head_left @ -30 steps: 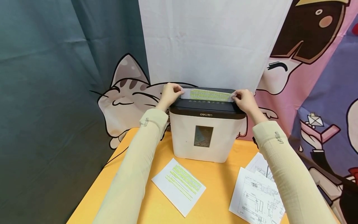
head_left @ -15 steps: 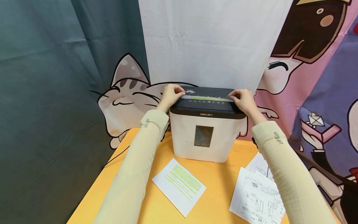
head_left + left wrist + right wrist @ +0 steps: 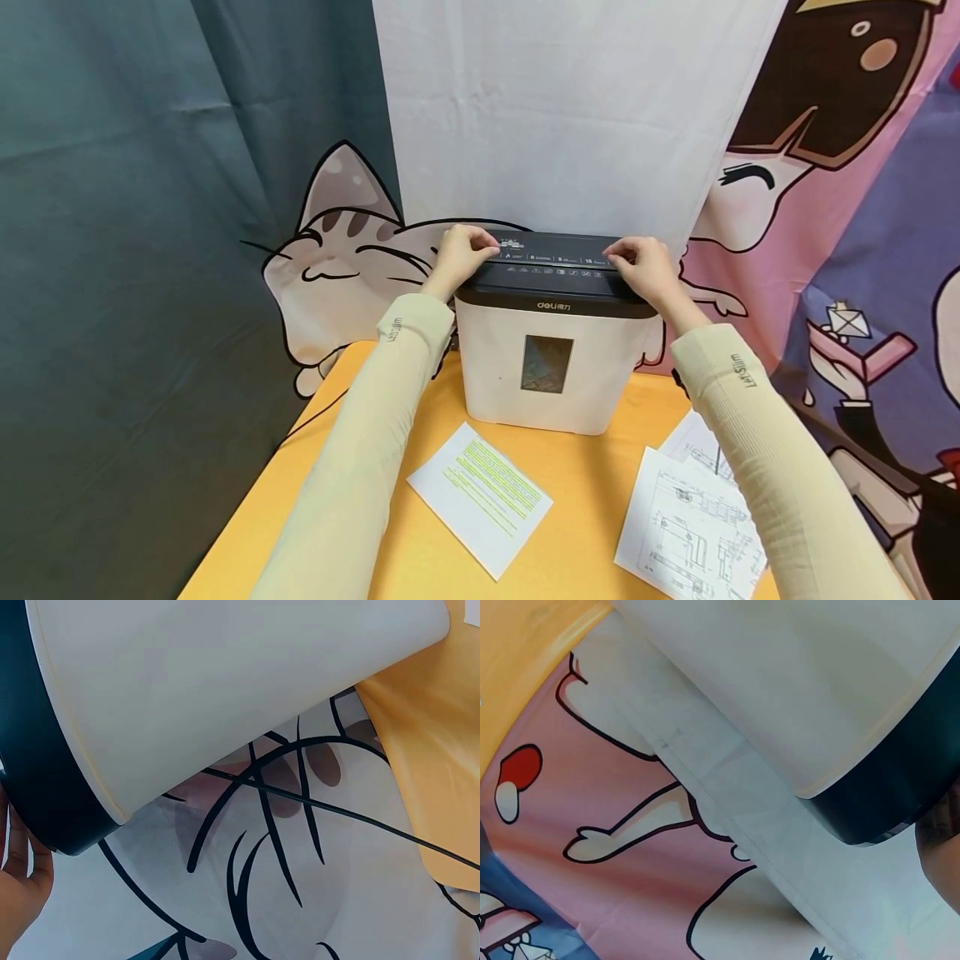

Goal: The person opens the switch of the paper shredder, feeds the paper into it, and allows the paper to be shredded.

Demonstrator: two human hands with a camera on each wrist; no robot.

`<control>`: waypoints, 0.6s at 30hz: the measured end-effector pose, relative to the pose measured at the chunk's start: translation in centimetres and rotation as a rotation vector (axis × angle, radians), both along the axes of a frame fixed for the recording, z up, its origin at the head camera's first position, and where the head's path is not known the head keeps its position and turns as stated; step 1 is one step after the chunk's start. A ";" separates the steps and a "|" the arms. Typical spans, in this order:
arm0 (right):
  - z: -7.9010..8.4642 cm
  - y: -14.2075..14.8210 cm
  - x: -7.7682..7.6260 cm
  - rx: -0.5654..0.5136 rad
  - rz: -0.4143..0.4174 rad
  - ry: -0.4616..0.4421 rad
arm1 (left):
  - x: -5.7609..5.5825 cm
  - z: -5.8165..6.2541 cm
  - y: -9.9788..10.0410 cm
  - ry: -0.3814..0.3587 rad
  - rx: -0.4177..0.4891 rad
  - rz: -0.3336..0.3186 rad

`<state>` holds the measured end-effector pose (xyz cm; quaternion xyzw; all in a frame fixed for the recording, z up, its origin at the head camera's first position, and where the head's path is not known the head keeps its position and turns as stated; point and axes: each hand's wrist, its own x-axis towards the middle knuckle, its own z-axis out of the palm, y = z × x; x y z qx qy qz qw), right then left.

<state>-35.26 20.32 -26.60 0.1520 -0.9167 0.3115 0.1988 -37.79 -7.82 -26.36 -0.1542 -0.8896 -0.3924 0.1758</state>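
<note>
A paper shredder (image 3: pixel 491 358) with a white bin and dark top stands on the table; no sheet shows above its slot. My left hand (image 3: pixel 461 257) is at the left end of the top, fingers loosely bent around nothing visible. At the right end, my right hand (image 3: pixel 648 268) is posed likewise, thumb and fingers near the slot. In the left wrist view, part of the left hand (image 3: pixel 26 889) shows by the shredder's dark rim (image 3: pixel 56 772). Only a piece of the right hand (image 3: pixel 941 855) appears in the right wrist view. Some shredded scraps show through the bin window (image 3: pixel 547 364).
A sheet with yellow-highlighted text (image 3: pixel 480 500) lies on the yellow table (image 3: pixel 577 533) in front of the shredder. Sheets with line drawings (image 3: pixel 686 525) lie to the right. A black cord (image 3: pixel 318 414) runs off the left edge. Printed curtains (image 3: pixel 562 117) hang behind.
The highlighted sheet between my hands has gone down into the slot and out of sight. My right hand has shifted slightly left; my left hand moved slightly right.
</note>
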 end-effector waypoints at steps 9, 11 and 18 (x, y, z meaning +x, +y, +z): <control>-0.3 -0.2 0.3 -0.047 0.005 0.015 | 0.2 -0.5 0.2 0.012 -0.061 -0.068; -0.5 -0.6 0.5 -0.060 0.021 0.028 | 0.2 -0.6 0.1 0.019 -0.062 -0.078; -0.9 -2.3 1.9 -0.078 0.089 0.088 | 1.3 -0.7 -0.4 0.043 -0.128 -0.117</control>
